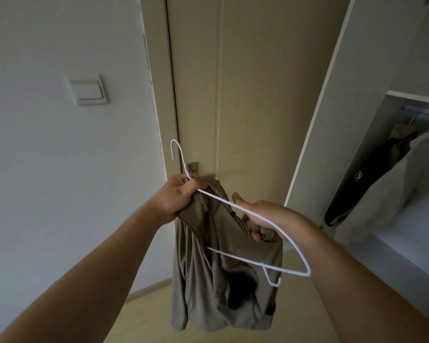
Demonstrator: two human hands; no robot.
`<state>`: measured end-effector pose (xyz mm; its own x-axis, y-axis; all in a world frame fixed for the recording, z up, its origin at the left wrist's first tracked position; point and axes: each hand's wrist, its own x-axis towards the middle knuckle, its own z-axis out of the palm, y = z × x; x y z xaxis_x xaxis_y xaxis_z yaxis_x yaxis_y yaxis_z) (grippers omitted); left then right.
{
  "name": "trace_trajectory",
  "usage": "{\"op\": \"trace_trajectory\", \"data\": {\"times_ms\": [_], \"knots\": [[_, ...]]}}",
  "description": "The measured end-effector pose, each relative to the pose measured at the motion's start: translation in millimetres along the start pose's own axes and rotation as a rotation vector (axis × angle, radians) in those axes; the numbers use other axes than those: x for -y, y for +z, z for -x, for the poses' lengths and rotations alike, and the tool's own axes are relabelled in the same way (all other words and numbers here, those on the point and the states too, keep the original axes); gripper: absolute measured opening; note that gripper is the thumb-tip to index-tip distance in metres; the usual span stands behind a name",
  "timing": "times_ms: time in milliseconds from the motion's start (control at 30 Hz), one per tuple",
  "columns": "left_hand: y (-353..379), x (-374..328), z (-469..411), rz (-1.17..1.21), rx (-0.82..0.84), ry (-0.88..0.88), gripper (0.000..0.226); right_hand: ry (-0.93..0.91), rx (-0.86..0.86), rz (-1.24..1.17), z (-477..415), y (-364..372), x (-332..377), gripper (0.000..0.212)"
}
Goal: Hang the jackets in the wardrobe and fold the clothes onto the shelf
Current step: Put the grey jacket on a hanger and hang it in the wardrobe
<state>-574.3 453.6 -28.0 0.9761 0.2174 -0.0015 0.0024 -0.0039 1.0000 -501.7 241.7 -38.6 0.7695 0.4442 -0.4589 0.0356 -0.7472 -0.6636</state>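
While the left hand (177, 194) grips hanger (245, 214) and jacket (208, 268), the right hand (263, 219) pinches cloth.

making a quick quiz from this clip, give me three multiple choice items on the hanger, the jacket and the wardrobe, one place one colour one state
1. Where does the left hand grip the hanger?
A. at the base of its hook
B. at its far lower corner
C. nowhere

2. What colour is the held jacket?
A. red
B. khaki
C. blue

3. What state is the wardrobe in?
A. shut
B. open, clothes hanging inside
C. open, nothing hanging

Answers: 1 A, the fingers curl round the wire just below the hook. 2 B, the cloth is a dull khaki. 3 B, a dark garment and a pale garment hang inside.
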Motion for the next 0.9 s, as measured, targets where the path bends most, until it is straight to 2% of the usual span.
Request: {"op": "trace_trajectory", "data": {"times_ms": [133,233,367,433,500,567,633,733,833,900], "knots": [[6,-4,-2,-0.102,0.068,0.023,0.037,0.117,0.183,-0.346,-4,18,-14,0.065],[9,-6,-2,-0.178,0.075,0.039,0.035,0.107,0.269,-0.574,-9,31,-23,0.047],[8,-4,-4,-0.172,0.054,0.021,0.033,0.138,0.297,-0.872,-11,33,-25,0.045],[4,0,-6,-0.155,0.029,0.004,0.036,0.132,0.244,-1.004,-13,30,-24,0.042],[-2,4,-10,-0.142,-0.026,-0.018,0.035,0.058,0.164,-1.177,-13,26,-20,0.029],[-9,10,-14,-0.127,-0.093,-0.031,0.021,-0.091,-0.028,-1.312,-16,21,-21,0.013],[-16,15,-16,-0.088,-0.16,-0.058,0.014,-0.256,-0.149,-1.391,-16,14,-22,0.019],[-24,18,-18,-0.004,-0.261,-0.118,0.017,-0.466,-0.038,-1.399,-8,4,-19,0.022],[-30,16,-16,0.112,-0.233,-0.143,0.021,-0.571,0.01,-1.045,4,-3,-14,0.012],[-33,13,-13,0.191,-0.167,-0.159,0.026,-0.568,0.023,-0.837,6,-8,-15,0.025]]}}
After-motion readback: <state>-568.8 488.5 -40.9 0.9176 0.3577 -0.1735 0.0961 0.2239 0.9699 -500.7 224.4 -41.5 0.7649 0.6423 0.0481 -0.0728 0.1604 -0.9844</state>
